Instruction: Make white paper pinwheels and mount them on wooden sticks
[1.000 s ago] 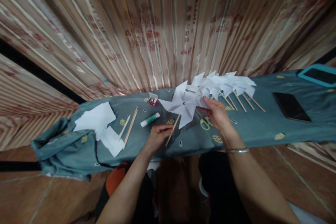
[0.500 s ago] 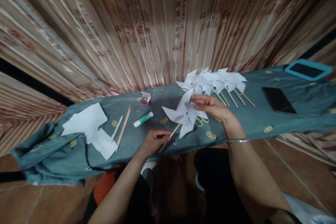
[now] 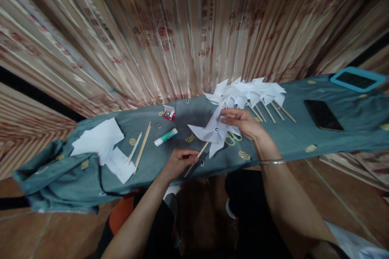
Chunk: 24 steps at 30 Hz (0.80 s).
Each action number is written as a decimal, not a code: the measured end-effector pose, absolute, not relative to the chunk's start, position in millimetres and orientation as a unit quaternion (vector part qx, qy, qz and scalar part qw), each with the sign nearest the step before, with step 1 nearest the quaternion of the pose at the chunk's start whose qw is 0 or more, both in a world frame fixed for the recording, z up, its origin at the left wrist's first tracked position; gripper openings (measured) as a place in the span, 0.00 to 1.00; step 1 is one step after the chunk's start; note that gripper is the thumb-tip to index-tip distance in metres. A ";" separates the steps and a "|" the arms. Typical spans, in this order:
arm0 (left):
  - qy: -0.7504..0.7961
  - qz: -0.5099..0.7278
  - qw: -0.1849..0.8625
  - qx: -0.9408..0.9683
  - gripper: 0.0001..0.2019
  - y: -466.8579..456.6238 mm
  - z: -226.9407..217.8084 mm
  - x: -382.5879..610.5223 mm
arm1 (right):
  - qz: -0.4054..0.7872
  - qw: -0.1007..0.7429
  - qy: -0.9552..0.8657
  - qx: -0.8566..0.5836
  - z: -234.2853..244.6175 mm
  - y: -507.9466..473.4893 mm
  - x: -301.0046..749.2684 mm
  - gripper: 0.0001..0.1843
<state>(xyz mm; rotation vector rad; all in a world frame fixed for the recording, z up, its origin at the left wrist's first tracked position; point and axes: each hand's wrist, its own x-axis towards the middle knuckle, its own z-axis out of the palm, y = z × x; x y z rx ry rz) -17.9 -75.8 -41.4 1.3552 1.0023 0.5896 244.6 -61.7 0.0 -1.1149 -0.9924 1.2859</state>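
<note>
A white paper pinwheel (image 3: 209,132) on a wooden stick (image 3: 194,161) lies over the teal cloth (image 3: 288,145) in the middle. My left hand (image 3: 179,162) is closed in a pinch on the lower end of the stick. My right hand (image 3: 243,123) has its fingers curled on the pinwheel's right blade. Yellow-handled scissors (image 3: 232,139) peek out from under the right hand.
A row of several finished pinwheels (image 3: 252,91) lies behind. A glue stick (image 3: 165,136), a small red box (image 3: 168,113), loose sticks (image 3: 142,145) and white paper sheets (image 3: 100,141) are to the left. A black phone (image 3: 322,115) and a blue-cased tablet (image 3: 357,79) lie at right.
The pinwheel came away from the finished row toward me. My right hand shifted from the blade's edge to over its right blade. The view dropped slightly.
</note>
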 end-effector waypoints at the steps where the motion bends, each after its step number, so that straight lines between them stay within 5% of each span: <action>1: 0.437 0.259 0.627 0.591 0.09 -75.8 -41.1 -17.8 | 0.543 0.555 -0.416 -0.473 -0.3 -61.2 243.9 0.20; 24: 0.446 0.276 0.647 0.554 0.12 -75.5 -38.6 -20.6 | 0.570 0.541 -0.367 -0.498 3.5 -65.1 245.9 0.22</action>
